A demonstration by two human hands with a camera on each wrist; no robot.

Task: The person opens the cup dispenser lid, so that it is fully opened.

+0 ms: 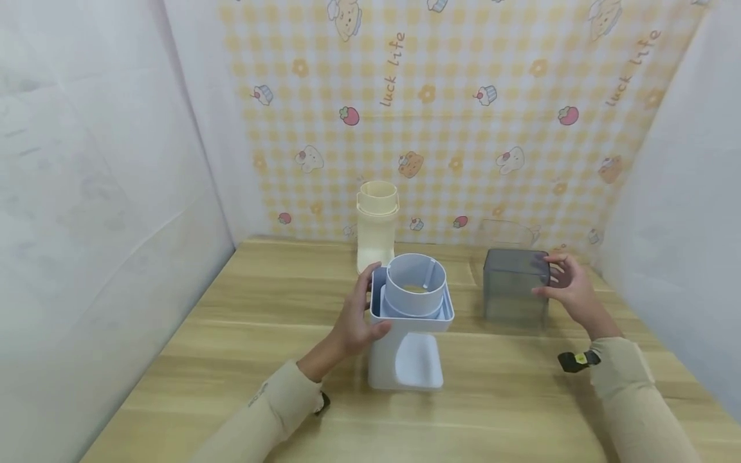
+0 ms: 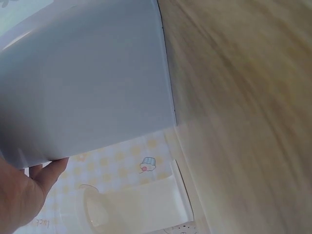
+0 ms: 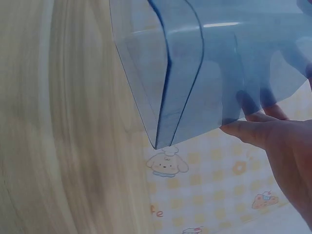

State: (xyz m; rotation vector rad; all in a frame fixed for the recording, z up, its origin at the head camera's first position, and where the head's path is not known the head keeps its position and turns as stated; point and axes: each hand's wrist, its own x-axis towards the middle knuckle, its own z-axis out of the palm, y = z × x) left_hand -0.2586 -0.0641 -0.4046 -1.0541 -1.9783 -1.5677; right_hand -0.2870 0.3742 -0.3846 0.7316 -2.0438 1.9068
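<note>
A light blue, C-shaped plastic stand (image 1: pixel 382 357) with a square top tray and a round collar (image 1: pixel 415 305) stands upright on the table. My left hand (image 1: pixel 357 318) grips its tray at the left, thumb in front and fingers on the far side. In the left wrist view, the stand's flat side (image 2: pixel 92 87) fills much of the picture above the hand (image 2: pixel 22 195). To the right, my right hand (image 1: pixel 570 289) holds a see-through grey-blue box (image 1: pixel 515 292) by its right side. Fingers of that hand (image 3: pixel 278 134) show partly through the box wall (image 3: pixel 214 83).
Behind the blue stand is a similar cream-coloured stand (image 1: pixel 376 228) with a round collar. A clear, thin-edged piece (image 1: pixel 508 233) shows behind the box, against the patterned backdrop (image 1: pixel 428 135). White cloth walls (image 1: pixel 104 193) flank the wooden table (image 1: pixel 260 308).
</note>
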